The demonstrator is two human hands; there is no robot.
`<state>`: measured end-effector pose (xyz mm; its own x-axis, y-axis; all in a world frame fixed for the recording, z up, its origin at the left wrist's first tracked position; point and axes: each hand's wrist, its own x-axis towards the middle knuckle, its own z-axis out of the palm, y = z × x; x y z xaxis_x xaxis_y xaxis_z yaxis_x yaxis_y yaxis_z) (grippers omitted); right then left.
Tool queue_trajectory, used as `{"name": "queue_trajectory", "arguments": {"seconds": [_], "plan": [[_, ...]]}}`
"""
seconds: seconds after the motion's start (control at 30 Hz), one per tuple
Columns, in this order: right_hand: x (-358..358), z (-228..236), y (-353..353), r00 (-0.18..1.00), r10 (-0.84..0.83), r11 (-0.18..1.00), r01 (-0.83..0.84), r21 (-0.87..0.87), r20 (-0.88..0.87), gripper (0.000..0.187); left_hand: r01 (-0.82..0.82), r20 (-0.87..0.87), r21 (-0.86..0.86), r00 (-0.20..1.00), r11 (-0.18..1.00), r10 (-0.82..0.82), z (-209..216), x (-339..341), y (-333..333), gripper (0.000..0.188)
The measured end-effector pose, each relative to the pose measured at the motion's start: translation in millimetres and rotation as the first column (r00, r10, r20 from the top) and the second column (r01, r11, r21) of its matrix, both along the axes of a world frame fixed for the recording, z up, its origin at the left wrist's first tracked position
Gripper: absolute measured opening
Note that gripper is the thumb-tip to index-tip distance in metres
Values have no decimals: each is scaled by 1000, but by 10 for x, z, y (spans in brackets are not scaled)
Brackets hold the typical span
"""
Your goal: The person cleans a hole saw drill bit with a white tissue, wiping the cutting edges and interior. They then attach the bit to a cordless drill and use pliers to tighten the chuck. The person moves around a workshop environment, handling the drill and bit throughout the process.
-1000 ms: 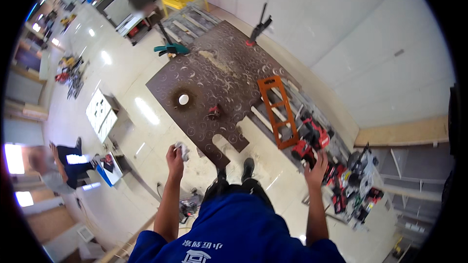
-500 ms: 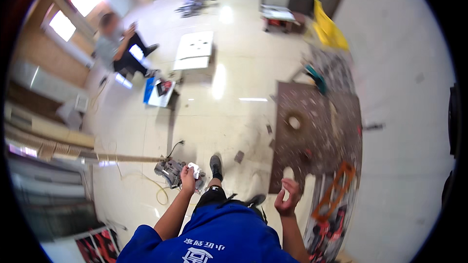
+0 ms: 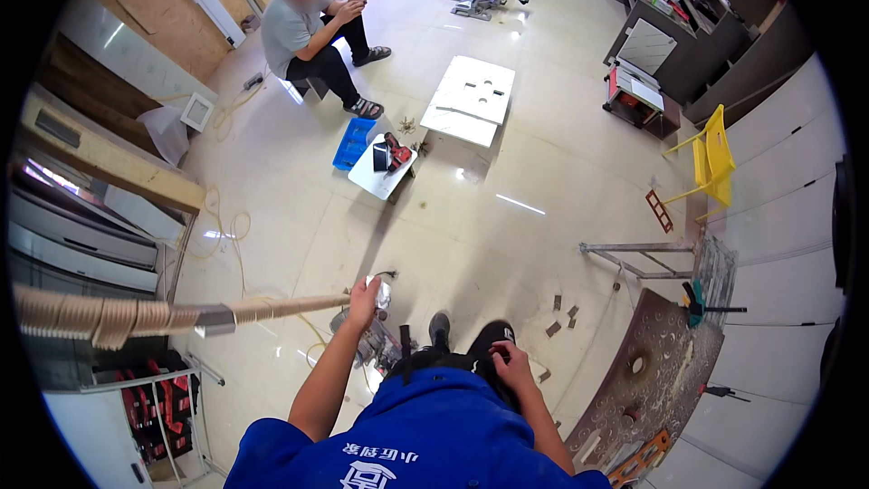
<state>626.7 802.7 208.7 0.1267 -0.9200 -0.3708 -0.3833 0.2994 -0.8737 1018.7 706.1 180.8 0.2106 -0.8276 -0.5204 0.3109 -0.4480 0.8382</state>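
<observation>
My left hand is out in front at the left, its fingers closed on a crumpled white piece whose material I cannot make out. Below that hand a grey power machine stands on the floor, partly hidden by my forearm. A beige ribbed hose runs in from the left toward it. Close to my waist, above my shoe, hangs my right hand. Its fingers are loosely bent and apart, with nothing visible in them.
A brown carved panel lies on a workbench at the right, with an orange template nearby. Ahead are a white board, a small stand with a red tool, a yellow chair and a seated person. Scraps litter the floor.
My view has turned right and lifted, so the workbench now sits lower right. My right hand has come from beside the brown panel to my waist. The left hand still holds the white piece.
</observation>
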Motion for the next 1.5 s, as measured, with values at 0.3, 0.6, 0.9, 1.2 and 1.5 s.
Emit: {"name": "queue_trajectory", "arguments": {"seconds": [0.3, 0.6, 0.9, 1.2, 1.5], "plan": [[-349, -1041, -1575, 984, -109, 962, 139, 234, -140, 20, 64, 98, 269, 991, 961, -93, -547, 283, -1744, 11], [-356, -1779, -3703, 980, 2, 689, 142, 711, -198, 22, 98, 605, 398, 720, 912, -341, -927, 993, -2353, 15], [774, -950, -5833, 883, -467, 776, 379, 504, 55, 27, 292, 639, 432, 569, 853, -518, -1528, 1560, -4007, 28], [1280, -1407, -6264, 920, 31, 948, 97, 302, -392, 20, 483, 470, 582, 456, 654, -755, -2346, 1851, -6057, 29], [2508, -4564, -8863, 869, 480, 853, -429, 297, -124, 20, 277, 430, 587, 690, 761, -582, -4081, 2102, -7249, 35]]}}
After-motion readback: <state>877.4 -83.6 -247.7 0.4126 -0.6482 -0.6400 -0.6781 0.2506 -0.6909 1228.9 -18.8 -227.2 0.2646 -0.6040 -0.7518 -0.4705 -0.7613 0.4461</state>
